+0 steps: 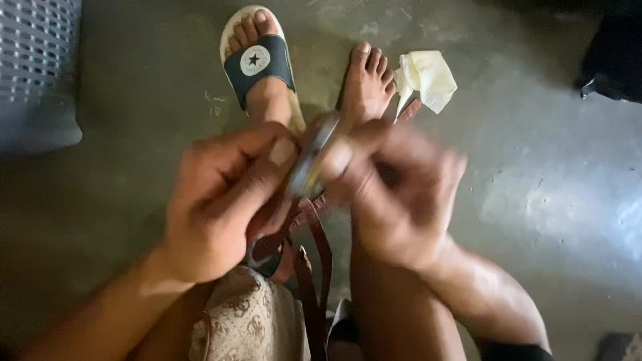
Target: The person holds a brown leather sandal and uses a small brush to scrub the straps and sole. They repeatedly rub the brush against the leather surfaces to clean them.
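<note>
Brown leather straps [319,267], two as far as can be counted, are being left hanging between the person's knees, just below a small metallic thing [314,155] that is being held up by both hands above the grey floor [548,200]. The left hand [224,200] is being held with its back turned up and its wrist bent inward; its thumb is being laid flat along the near side of the metallic thing, and the other fingers are being curled together beneath it. The right hand [394,194] is being brought in from the other side, its fingers folded close and its thumb and forefinger being pressed on the same piece. The view here is blurred, so the piece is perhaps a buckle or clasp, but that cannot be told for sure. A beige patterned bag [244,321] is being rested on the lap, with the straps being let down beside it. Two feet are being seen beyond the hands: one is being worn in a white-and-dark sandal [257,63], the other foot [368,80] is being kept bare on the floor. One crumpled pale cloth [424,77] is being left lying just beside the bare foot.
</note>
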